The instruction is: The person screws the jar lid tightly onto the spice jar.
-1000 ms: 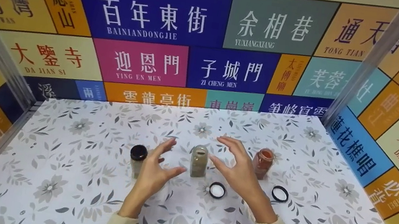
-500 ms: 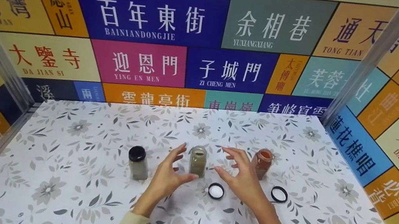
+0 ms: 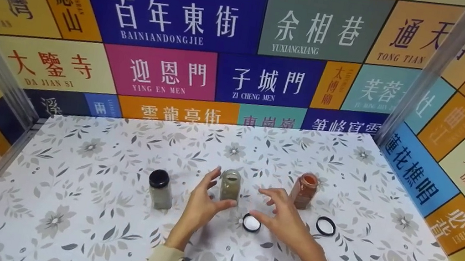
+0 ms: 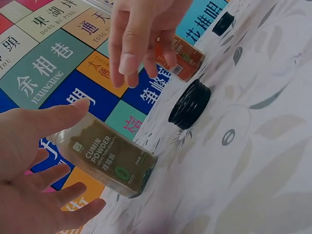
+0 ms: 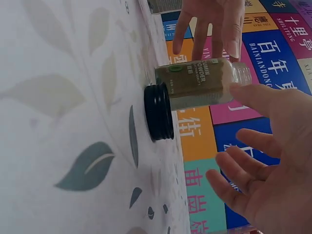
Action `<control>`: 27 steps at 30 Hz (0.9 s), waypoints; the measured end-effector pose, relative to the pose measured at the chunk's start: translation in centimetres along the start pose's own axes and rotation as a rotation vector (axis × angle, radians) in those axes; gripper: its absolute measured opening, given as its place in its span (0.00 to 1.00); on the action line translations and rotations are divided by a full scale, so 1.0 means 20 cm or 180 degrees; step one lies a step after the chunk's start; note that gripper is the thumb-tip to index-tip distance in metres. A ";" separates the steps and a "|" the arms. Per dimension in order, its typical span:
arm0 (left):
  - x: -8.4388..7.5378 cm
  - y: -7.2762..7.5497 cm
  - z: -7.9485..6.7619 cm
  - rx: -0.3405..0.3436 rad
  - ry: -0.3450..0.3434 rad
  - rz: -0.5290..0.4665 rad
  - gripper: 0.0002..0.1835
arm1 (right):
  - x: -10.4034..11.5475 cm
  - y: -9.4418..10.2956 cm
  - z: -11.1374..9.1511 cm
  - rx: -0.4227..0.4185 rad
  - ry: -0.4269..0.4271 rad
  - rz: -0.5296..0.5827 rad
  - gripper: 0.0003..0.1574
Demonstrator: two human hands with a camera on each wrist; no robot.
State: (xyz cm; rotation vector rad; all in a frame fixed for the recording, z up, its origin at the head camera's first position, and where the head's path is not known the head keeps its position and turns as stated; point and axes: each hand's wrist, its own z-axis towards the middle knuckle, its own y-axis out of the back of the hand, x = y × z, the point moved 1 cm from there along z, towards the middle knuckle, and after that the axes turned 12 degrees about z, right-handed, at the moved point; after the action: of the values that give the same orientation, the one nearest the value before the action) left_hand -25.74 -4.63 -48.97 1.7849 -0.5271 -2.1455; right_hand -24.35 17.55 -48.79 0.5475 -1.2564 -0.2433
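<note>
An uncapped glass jar of cumin powder (image 3: 230, 188) stands upright on the table, its label readable in the left wrist view. My left hand (image 3: 202, 204) curves loosely beside it, thumb in front and fingers spread behind; whether skin meets glass I cannot tell. In the left wrist view, my left thumb overlaps the jar's upper part (image 4: 109, 156). Just right of the jar, a black cap (image 3: 252, 223) lies with its white inside up. My right hand (image 3: 288, 221) hovers by that cap, fingers apart and holding nothing.
An uncapped jar of red-orange powder (image 3: 304, 192) stands behind my right hand, with another black cap (image 3: 326, 226) to its front right. A black-capped jar (image 3: 161, 190) stands on the left. Sign-printed walls (image 3: 176, 16) enclose the floral tabletop (image 3: 101, 203).
My left hand has moved right, from beside the capped jar to the cumin jar. My right hand has come down and nearer, away from the cumin jar's side toward the cap.
</note>
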 end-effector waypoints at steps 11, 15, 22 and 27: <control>0.03 -0.07 0.01 -0.0231 0.0103 0.0001 0.44 | -0.04 -0.02 -0.02 0.0440 -0.0348 -0.0255 0.43; 0.04 -0.09 0.02 -0.0215 0.0101 -0.0013 0.43 | -0.05 -0.02 -0.03 0.0505 -0.0395 -0.0347 0.43; 0.07 -0.12 0.03 -0.0375 0.0062 -0.0181 0.39 | -0.06 -0.03 -0.03 0.0575 -0.0310 -0.0376 0.43; 0.08 -0.12 0.04 -0.0458 0.0000 -0.0387 0.37 | -0.05 -0.04 -0.03 0.0597 -0.0329 -0.0354 0.39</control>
State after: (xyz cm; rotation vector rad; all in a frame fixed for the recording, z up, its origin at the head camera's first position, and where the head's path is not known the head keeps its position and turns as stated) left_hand -26.71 -3.05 -51.36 1.7793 -0.2623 -2.2015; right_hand -24.09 17.58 -50.14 0.7756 -1.3588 -0.2510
